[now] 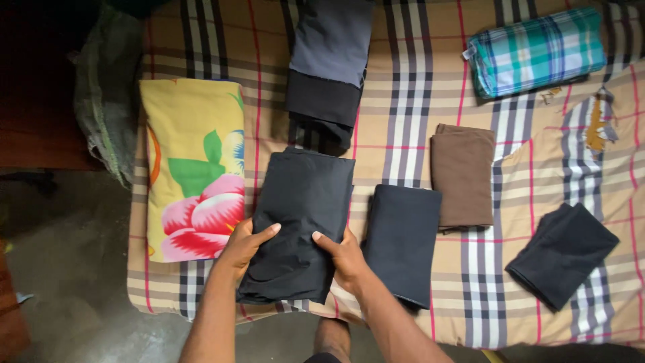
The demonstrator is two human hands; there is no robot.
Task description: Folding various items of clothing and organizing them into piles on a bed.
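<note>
We have both hands on a folded black garment [299, 225] that lies flat on the bed [416, 101], which is covered with a tan plaid sheet. Our left hand [243, 247] grips its left edge, thumb laid over the top and fingers tucked beneath; our right hand [344, 255] clasps the right edge the same way. The piece looks fully folded into a neat rectangle, and we judge it is being set down or squared up among the others.

Most of the folding seems done. Just right of our right hand lies a folded dark navy cloth [403, 242], close beside the black one. Further right and a little beyond sits a folded brown cloth [462, 176], and well off to the right a smaller black folded piece [563, 254] lies at an angle. Straight ahead of our hands, a folded grey-and-black garment [328, 67] rests at the far side of the bed. Just left of our left hand is a yellow flowered cloth [191, 161], folded flat, and far off to the right at the back a teal checked cloth [537, 50] lies folded thick.

We see no loose, unfolded clothes on the bed. There is no box, basket or drawer in view; only a greenish sack [101, 94] slumps beside the bed beyond our left hand, and we cannot tell what is in it.
</note>
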